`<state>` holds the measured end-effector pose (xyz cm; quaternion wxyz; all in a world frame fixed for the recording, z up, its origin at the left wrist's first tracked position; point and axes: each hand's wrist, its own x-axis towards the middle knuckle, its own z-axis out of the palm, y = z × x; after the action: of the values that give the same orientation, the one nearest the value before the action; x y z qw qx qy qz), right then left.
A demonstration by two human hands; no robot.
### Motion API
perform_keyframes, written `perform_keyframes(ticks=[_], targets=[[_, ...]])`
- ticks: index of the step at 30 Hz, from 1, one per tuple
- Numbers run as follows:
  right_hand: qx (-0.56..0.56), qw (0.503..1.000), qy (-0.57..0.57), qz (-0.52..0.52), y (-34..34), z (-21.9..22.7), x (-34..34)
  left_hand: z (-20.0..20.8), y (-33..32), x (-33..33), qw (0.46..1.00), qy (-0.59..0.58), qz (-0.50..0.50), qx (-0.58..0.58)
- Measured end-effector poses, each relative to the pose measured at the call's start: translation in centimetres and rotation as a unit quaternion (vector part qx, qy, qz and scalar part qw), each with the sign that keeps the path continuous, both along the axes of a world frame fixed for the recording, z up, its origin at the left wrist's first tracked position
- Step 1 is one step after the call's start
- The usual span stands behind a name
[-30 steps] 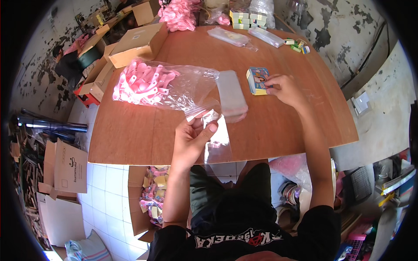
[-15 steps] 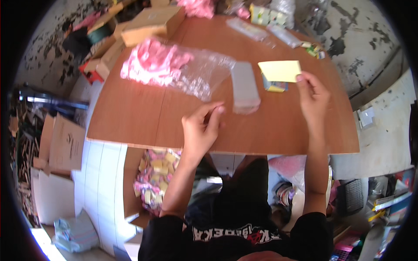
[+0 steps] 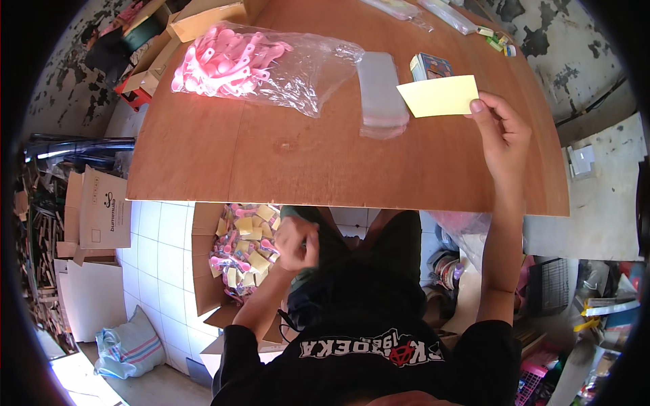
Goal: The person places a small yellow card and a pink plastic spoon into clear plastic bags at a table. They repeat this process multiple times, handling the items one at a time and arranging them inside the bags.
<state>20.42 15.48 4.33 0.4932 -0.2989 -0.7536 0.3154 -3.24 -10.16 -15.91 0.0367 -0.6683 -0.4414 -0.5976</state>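
Observation:
My right hand (image 3: 504,128) pinches a pale yellow card (image 3: 441,97) by its right edge, between thumb and fingers, above the table's right side. Just behind that card lies a small stack of printed cards (image 3: 432,65), partly covered by it. To its left is a stack of clear plastic sleeves (image 3: 383,95). A clear plastic bag of pink spoons (image 3: 227,62) lies farther left. My left hand (image 3: 298,243) is over my lap below the table's near edge, beside a carton (image 3: 206,260); it is blurred and its fingers are not clear.
The carton at my left holds many small packets (image 3: 247,250) with pink spoons and yellow cards. Brown cardboard boxes (image 3: 210,19) stand at the table's far left. More plastic sleeve packs (image 3: 448,15) and small coloured items (image 3: 500,44) lie at the far right.
My left hand has moved from above the table down to my lap beside the carton. My right hand still holds the yellow card; the whole view has shifted, with the table higher in it.

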Motion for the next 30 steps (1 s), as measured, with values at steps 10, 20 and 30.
perform_keyframes(ticks=[10,20,30], targets=[[-0.004,0.998,-0.059,0.015,0.7,-0.9,0.2,-8.6,-0.1,-2.1,0.939,-0.062,0.193,-0.279],[-0.08,0.997,-0.013,-0.002,1.9,-1.3,-0.9,14.9,5.3,1.3,0.993,0.093,0.073,-0.021],[0.365,0.882,-0.226,-0.197,5.9,-2.3,-0.4,13.5,16.6,-0.2,0.935,0.313,0.091,-0.139]])
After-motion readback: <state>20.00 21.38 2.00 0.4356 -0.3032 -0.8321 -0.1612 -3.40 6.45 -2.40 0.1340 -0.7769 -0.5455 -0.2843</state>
